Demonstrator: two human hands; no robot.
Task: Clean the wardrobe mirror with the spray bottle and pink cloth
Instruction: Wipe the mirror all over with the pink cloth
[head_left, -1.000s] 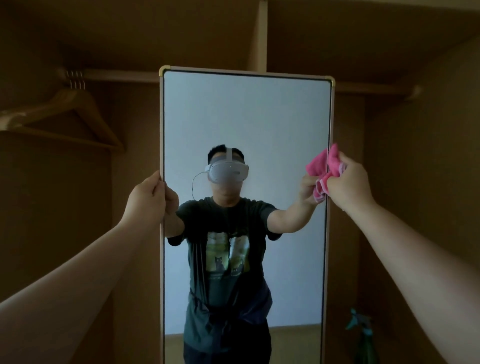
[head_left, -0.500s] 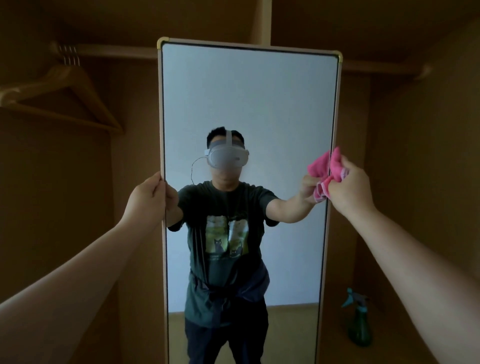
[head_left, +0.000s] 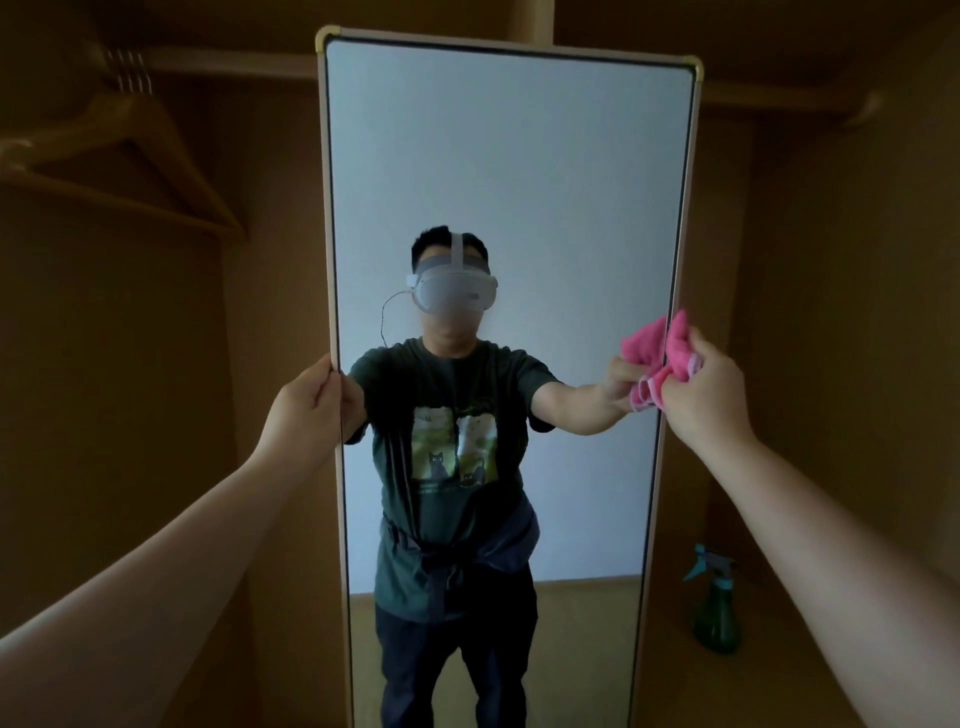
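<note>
Mirror: The tall framed mirror (head_left: 509, 156) stands upright in the middle of the wardrobe. I judge it stiff, rather heavy and fragile, and the glass is smooth. Take it by the frame edge, not by the glass.
Left hand: Your left hand (head_left: 306, 402) grips the frame at 9 o'clock of the mirror, with the fingers curled round the edge. This looks like a good place to steady it.
Right hand: Your right hand (head_left: 706, 389) is closed round the pink cloth at 3 o'clock of the mirror.
Pink cloth: The pink cloth (head_left: 681, 345) is bunched and touches the mirror's right edge. It is soft and light and will give under pressure, so hold it in the fist and let a pad of it stick out.
Spray bottle: The green spray bottle (head_left: 717, 608) stands on the wardrobe floor at 4 o'clock of the mirror, well apart from both hands. It is probably light plastic; take it round the neck, under the trigger.
Hanger: A wooden hanger (head_left: 130, 150) hangs at 10 o'clock.
Risk: Hard wiping at one edge may tilt the mirror, so press gently.
</note>
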